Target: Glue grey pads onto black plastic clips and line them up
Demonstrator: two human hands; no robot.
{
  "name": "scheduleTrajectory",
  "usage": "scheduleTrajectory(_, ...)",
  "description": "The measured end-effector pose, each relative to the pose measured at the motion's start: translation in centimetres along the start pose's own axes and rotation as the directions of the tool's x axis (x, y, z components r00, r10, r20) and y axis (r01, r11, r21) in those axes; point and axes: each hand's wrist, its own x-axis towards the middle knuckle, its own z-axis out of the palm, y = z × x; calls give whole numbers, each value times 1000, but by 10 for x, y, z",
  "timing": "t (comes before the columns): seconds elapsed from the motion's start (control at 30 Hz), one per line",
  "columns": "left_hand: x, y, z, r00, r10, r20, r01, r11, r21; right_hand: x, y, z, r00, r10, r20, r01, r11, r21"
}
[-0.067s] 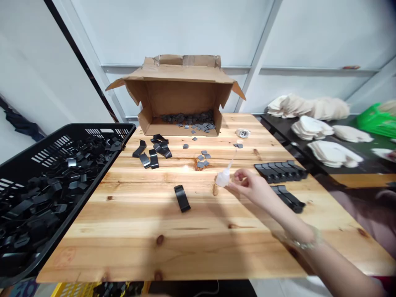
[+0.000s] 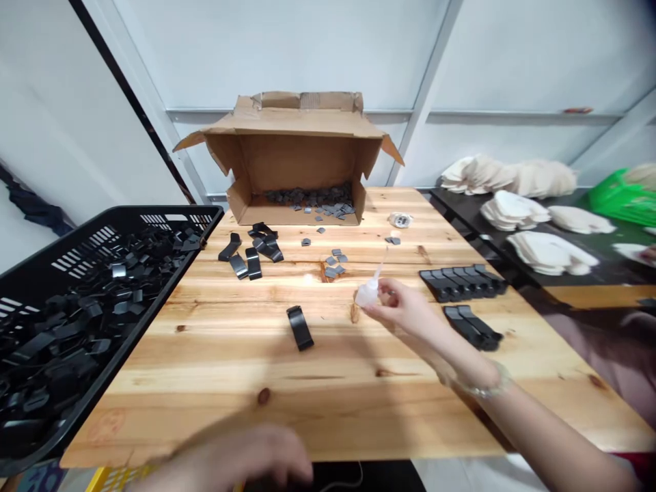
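Observation:
My right hand (image 2: pixel 402 307) reaches over the wooden table (image 2: pixel 328 383) and pinches a small clear glue bottle (image 2: pixel 369 291) with a thin nozzle pointing up. A single black plastic clip (image 2: pixel 300 328) lies on the table to the left of the bottle. My left hand (image 2: pixel 240 459) shows blurred at the table's near edge, fingers curled downward, holding nothing I can make out. Small grey square pieces (image 2: pixel 334 263) lie scattered just beyond the bottle.
An open cardboard box (image 2: pixel 294 154) with grey pieces stands at the back. A black crate (image 2: pixel 76 301) full of black clips sits at the left. Loose clips (image 2: pixel 253 254) lie near it. Rows of finished clips (image 2: pixel 464 281) lie right. White stacked pieces (image 2: pixel 517 208) fill a dark side table.
My left hand has come into view at the near edge of the table. My right hand with the bottle has shifted slightly left.

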Motion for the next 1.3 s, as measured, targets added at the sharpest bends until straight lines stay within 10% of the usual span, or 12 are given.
scheduleTrajectory(0.17,88,6,-46,978,182,104,-188,981,51,27,-6,18,1000,-8,-30,5,997,-79)
scheduleTrajectory(0.33,146,-10,-50,927,270,261,-316,937,152,58,6,3,993,40,-108,-60,981,-185)
scheduleTrajectory(0.67,150,-24,-36,906,327,267,-330,943,-35,45,-36,-19,997,-5,71,30,931,-364)
scheduleTrajectory(0.87,145,-26,-36,916,263,303,-273,962,-9,83,-19,-50,956,277,-96,-290,844,-450)
scheduleTrajectory(1.13,143,-29,-31,925,245,290,-268,962,42,115,-4,8,964,252,-86,-265,881,-392)
scheduleTrajectory(1.3,145,-21,-28,948,240,211,-251,968,27,93,-3,5,971,206,-120,-227,950,-212)
